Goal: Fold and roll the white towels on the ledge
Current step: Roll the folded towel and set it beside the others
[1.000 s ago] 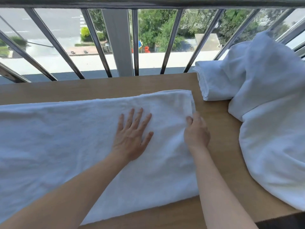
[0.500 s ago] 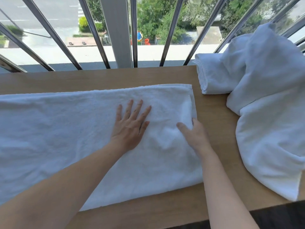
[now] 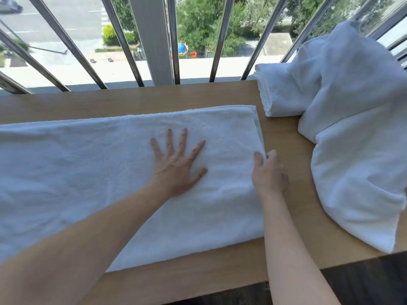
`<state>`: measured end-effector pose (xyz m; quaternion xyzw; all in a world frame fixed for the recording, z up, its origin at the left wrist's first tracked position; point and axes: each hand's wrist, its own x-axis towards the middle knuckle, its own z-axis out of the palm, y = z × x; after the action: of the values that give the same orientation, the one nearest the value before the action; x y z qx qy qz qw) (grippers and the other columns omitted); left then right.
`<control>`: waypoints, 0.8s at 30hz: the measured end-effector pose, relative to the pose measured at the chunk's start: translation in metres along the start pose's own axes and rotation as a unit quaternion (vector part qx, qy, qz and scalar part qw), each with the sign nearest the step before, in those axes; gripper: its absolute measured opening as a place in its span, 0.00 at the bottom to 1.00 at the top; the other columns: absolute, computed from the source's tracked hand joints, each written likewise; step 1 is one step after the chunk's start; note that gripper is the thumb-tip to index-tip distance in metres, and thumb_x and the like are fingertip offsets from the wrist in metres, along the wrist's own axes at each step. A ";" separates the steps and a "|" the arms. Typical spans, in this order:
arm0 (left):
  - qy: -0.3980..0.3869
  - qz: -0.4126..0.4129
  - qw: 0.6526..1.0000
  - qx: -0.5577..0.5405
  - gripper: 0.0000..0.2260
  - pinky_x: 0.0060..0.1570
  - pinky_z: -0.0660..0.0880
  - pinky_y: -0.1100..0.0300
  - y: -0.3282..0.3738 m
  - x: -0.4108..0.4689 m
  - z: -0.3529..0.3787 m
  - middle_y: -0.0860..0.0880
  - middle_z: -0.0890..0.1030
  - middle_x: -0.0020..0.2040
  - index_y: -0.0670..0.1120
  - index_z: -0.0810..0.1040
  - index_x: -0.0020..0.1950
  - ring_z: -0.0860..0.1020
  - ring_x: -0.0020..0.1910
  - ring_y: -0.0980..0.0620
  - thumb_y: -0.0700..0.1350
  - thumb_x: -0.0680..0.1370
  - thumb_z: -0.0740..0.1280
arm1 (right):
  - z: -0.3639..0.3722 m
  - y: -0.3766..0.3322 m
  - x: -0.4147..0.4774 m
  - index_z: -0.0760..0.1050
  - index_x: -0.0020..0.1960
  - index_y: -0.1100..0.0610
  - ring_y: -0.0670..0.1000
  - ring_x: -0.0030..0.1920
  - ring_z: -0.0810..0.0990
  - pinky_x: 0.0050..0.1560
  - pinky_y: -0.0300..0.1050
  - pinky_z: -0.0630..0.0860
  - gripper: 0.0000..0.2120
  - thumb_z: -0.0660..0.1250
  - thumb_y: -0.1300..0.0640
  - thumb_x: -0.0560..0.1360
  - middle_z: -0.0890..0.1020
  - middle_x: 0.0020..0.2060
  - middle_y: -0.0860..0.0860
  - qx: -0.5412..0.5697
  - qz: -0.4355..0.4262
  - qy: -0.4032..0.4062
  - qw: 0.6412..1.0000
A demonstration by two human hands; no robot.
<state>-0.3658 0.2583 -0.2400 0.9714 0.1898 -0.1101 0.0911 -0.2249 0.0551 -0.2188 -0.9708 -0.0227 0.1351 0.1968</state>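
Observation:
A long white towel, folded lengthwise, lies flat along the wooden ledge and runs off the left edge of the view. My left hand presses flat on it with the fingers spread, near its right end. My right hand pinches the towel's right edge between thumb and fingers, about halfway along that short edge.
A rolled white towel sits at the back right against the railing, with loose white towels heaped beside it and draping toward the ledge's front edge. Metal railing bars stand behind the ledge. The dark floor shows below its front edge.
My right hand has shifted along the towel's right edge and now pinches it. My left hand stays pressed flat in about the same spot. The camera has tilted down a little.

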 end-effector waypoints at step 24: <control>0.037 0.041 0.998 0.011 0.35 0.70 0.41 0.24 0.067 -0.064 0.036 0.47 0.47 0.83 0.60 0.50 0.82 0.43 0.80 0.35 0.71 0.77 0.49 | -0.001 0.053 -0.055 0.70 0.47 0.55 0.60 0.41 0.76 0.40 0.51 0.68 0.24 0.47 0.37 0.82 0.81 0.43 0.60 -0.083 -0.008 0.007 0.996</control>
<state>-0.4040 0.1666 -0.2498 0.9827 0.1516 -0.0719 0.0781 -0.2777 0.0005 -0.2245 -0.9845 -0.0399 0.1249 0.1164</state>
